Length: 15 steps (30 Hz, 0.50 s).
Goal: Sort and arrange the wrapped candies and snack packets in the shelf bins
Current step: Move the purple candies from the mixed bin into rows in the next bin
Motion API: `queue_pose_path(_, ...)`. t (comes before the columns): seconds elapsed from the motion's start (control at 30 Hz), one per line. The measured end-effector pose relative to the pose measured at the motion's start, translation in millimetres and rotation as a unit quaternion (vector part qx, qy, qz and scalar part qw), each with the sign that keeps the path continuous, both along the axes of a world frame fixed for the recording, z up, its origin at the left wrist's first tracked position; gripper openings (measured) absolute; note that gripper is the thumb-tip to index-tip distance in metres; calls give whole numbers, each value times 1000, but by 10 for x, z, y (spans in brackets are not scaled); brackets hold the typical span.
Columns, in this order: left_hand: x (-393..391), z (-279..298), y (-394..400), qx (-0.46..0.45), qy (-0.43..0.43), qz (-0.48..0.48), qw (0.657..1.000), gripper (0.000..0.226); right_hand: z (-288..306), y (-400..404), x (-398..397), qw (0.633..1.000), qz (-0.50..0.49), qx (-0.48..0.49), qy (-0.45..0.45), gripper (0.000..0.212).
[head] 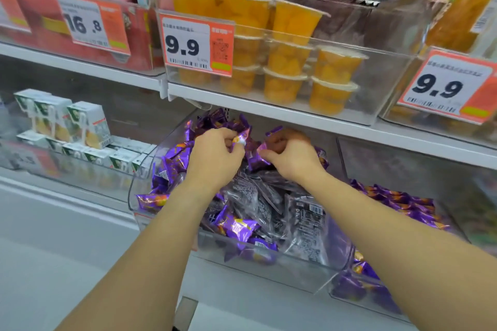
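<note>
Closest to the lens are the two bare forearms, reaching down and forward into the clear bin [309, 274] that sits right under both hands. That bin is the biggest thing in play: heaped with purple candies [236, 226] and, just below the wrists, a patch of dark clear-backed packets [304, 212] lying label side up. That mix is probably why the hands are digging here. Above the hands, a shelf bin of orange fruit cups [290, 62] with a 9.9 tag; off to the left of the left hand, small juice boxes [86, 123].

The left hand [215, 156] has its fingers curled around a candy wrapper — a bit of orange and white shows at the fingertips. The right hand [290, 156] pinches a purple wrapped piece [258, 156] between the two hands, likely lifting it out to sort it.
</note>
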<state>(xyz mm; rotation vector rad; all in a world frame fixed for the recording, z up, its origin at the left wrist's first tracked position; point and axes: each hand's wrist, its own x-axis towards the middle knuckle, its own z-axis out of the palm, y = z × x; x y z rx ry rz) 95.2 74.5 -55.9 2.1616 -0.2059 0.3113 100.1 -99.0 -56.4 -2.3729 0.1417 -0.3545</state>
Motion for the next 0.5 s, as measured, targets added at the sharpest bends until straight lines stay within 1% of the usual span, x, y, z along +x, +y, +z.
queue_pose_path(0.07, -160, 122, -13, -31, 2, -9, 999, 24, 67, -11, -176, 998, -7, 60, 2, 16)
queue_pose_path(0.13, -318, 190, -26, -96, 53, -37, 993, 21, 131, -15, -422, 990, 19, 140, 21, 14)
queue_pose_path(0.17, -396, 218, -35, -131, 88, -56, 986, 23, 170, -23, -579, 985, 39, 165, 30, 14)
queue_pose_path(0.23, -523, 252, -75, -172, 138, -96, 971, 29, 250, -82, -938, 980, 74, 182, 26, 16)
queue_pose_path(0.3, -650, 288, -166, -187, 143, -130, 963, 31, 341, -208, -1311, 977, 92, 194, -1, 19)
queue_pose_path(0.4, -832, 309, -403, -222, 148, -171, 949, 28, 424, -485, -1793, 974, 63, 211, -47, 21)
queue_pose_path(0.47, -963, 317, -577, -240, 154, -184, 941, 26, 415, -683, -2017, 968, 10, 230, -97, 20)
queue_pose_path(0.5, -1023, 317, -670, -248, 156, -194, 936, 26, 389, -777, -2098, 959, -19, 253, -126, 19)
